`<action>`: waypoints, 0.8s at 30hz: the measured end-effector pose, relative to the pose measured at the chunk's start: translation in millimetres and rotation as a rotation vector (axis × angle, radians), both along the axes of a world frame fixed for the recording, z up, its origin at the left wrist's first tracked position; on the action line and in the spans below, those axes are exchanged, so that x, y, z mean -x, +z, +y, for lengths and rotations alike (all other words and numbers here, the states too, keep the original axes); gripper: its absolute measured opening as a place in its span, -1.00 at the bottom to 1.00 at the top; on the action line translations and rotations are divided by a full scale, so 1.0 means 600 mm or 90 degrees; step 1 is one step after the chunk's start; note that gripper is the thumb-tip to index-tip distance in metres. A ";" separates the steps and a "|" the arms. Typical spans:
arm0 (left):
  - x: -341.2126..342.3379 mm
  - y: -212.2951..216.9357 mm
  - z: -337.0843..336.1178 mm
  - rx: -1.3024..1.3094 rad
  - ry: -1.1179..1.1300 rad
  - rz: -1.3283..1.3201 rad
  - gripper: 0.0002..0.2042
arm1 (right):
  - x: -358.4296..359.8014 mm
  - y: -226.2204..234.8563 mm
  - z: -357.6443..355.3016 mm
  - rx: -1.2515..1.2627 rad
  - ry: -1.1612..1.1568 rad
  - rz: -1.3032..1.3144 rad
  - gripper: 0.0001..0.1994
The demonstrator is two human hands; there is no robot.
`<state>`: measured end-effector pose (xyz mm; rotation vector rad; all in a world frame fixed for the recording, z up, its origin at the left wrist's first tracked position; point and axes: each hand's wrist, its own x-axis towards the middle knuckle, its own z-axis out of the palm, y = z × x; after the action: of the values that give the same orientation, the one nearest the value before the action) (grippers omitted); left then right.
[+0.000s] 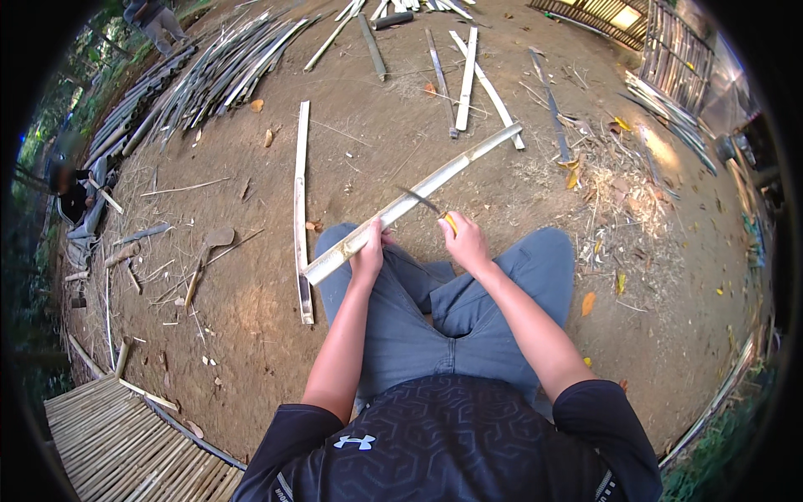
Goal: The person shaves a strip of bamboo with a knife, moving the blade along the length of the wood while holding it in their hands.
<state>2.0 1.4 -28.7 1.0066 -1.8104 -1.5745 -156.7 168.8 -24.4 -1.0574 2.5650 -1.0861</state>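
One long pale split bamboo strip point(418, 201) in work: flat, straight, cream-coloured with some yellow-brown staining near its lower end, running diagonally from lower left by the person's left knee up to the right over the dirt ground point(251, 309). It sits across the grey-trousered lap, raised off the ground. Left hand point(368, 255) wraps the strip near its lower end, fingers point(386, 238) clenched round it, thumb side up. Right hand point(465, 243) is fisted on a yellow-handled knife point(435, 211); only a bit of yellow handle shows above the fist, fingers fully curled. The dark thin blade angles up-left from the fist and meets the strip's edge about mid-length; exact contact point is too small to tell. Just left of the lap, another narrow bamboo slat point(299, 209) lies nearly vertical on the ground, apart from the held strip. More slats point(468, 75) lie scattered further up, a stack of darker bamboo poles point(209, 75) sits upper left, and a slatted bamboo platform point(109, 435) fills the lower-left corner. Dry leaves and shavings point(602, 192) litter the ground to the right.
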 end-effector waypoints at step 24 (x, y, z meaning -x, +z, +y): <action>0.023 0.050 0.029 0.171 -0.047 0.131 -0.71 | 0.141 -0.221 0.049 0.089 -0.272 -0.242 -0.61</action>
<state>-11.8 19.0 1.4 0.6387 -1.8693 -1.3737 -241.1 198.1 -157.2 -0.2751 2.4756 -1.4185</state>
